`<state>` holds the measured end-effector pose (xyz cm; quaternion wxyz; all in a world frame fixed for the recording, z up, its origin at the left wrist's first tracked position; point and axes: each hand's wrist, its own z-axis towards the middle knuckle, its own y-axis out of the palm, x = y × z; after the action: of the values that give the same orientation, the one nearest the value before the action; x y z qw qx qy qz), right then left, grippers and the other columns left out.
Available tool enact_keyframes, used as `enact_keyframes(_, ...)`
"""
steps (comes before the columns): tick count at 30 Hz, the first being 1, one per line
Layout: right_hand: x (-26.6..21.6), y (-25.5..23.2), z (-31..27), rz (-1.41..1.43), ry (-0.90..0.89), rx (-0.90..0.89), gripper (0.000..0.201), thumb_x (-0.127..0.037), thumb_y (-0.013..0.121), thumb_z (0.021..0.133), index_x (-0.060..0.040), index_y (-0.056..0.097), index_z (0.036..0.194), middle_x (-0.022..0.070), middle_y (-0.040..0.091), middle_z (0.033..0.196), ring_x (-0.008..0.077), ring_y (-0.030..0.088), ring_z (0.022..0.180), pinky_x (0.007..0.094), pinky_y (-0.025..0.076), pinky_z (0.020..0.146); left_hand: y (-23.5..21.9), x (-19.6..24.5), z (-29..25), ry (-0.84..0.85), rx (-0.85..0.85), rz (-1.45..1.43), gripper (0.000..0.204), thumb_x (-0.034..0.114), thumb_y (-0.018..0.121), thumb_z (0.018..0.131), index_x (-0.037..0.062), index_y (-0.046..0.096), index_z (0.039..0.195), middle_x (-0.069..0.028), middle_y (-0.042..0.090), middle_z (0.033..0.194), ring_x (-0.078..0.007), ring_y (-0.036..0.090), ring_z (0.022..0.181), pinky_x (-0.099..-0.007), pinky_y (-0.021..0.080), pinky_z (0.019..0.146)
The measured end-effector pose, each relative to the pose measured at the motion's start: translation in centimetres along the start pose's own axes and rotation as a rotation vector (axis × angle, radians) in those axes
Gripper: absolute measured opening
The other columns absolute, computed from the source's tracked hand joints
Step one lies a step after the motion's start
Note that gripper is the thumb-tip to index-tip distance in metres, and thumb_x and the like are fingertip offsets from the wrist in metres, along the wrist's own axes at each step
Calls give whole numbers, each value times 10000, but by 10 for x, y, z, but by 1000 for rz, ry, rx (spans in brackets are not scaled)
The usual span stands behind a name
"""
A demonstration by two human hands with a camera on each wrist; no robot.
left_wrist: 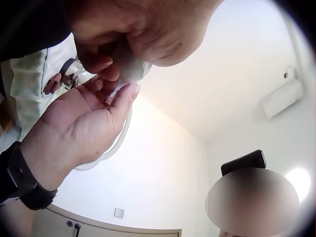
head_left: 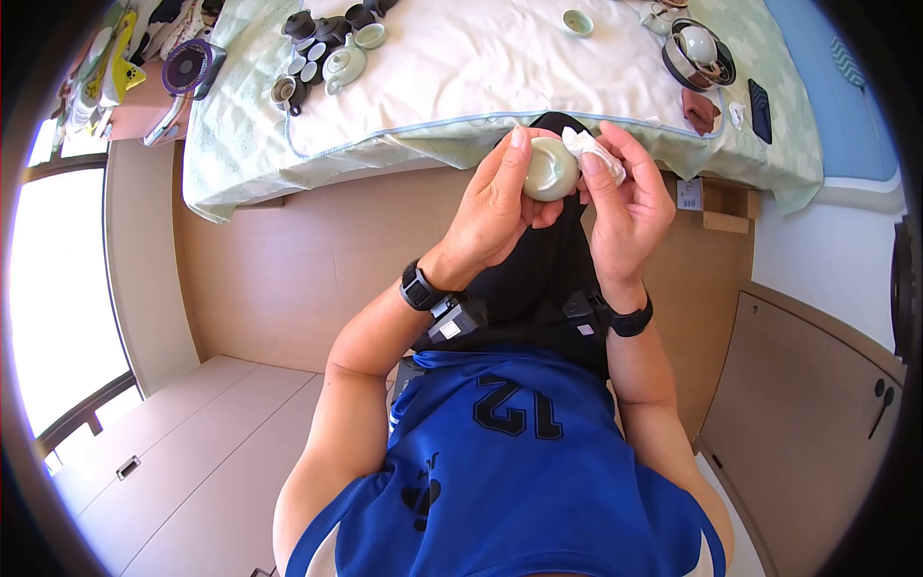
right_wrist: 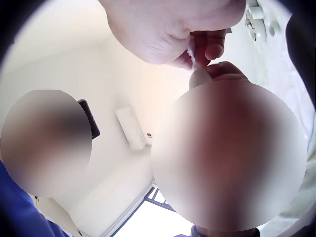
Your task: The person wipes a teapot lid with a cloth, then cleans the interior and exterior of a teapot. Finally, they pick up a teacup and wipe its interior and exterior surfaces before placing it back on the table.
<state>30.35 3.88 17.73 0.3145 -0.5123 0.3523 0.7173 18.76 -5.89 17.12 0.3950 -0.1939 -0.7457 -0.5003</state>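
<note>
In the head view the left hand (head_left: 492, 207) grips a small pale green round piece (head_left: 551, 170), its glossy curved side facing up. Beside it the right hand (head_left: 632, 207) pinches a crumpled white tissue (head_left: 594, 154) between thumb and fingers, close to the piece's right edge. The left wrist view shows the right hand (left_wrist: 81, 126) with the tissue (left_wrist: 115, 92) near the green piece (left_wrist: 129, 66), partly covered by the left hand (left_wrist: 148, 29). In the right wrist view the tissue (right_wrist: 191, 52) meets the piece's edge (right_wrist: 199, 78); a blur hides much of the left hand.
A cloth-covered table (head_left: 461, 72) lies ahead. Dark cups (head_left: 310, 72) and a pale green teapot (head_left: 344, 67) stand at its left, a small bowl (head_left: 577, 23) at the back. At the right are a round vessel (head_left: 698, 56), a brown cloth (head_left: 700, 112) and a phone (head_left: 760, 111).
</note>
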Motion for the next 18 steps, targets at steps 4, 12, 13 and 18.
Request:
enact_keyframes(4, -2, -1, -9, -27, -53, -52, 272, -23, 679, 1014, 57, 690, 1274, 99, 679, 1131, 106, 639, 874, 228, 528, 739, 0, -1, 1, 0, -6, -33, 558, 505, 295, 1157, 36, 539, 1336, -123, 660, 988, -169, 550, 688, -299, 453, 607)
enact_keyframes(12, 5, -5, -8, -84, -31, -58, 240, -42, 673, 1026, 68, 695, 1238, 70, 668, 1100, 101, 619, 963, 243, 514, 801, -2, -3, 0, -35, 12, -96, 623, 565, 273, 1142, 43, 538, 1353, -139, 655, 1005, -187, 559, 700, -312, 460, 627)
enact_keyframes(13, 3, -5, -9, -54, 22, -53, 237, -45, 673, 1027, 66, 695, 1236, 66, 667, 1099, 98, 617, 964, 242, 515, 805, -2, -4, 0, -37, -2, -129, 567, 527, 340, 1138, 42, 535, 1357, -135, 655, 1005, -180, 562, 704, -307, 461, 624)
enact_keyframes(18, 6, -7, -9, -15, 45, -45, 228, -45, 670, 1030, 66, 693, 1228, 57, 667, 1100, 97, 617, 981, 244, 509, 852, 0, -1, -3, -5, -57, 58, 439, 186, 713, 1022, 45, 514, 1387, -93, 651, 1045, -137, 600, 781, -273, 476, 621)
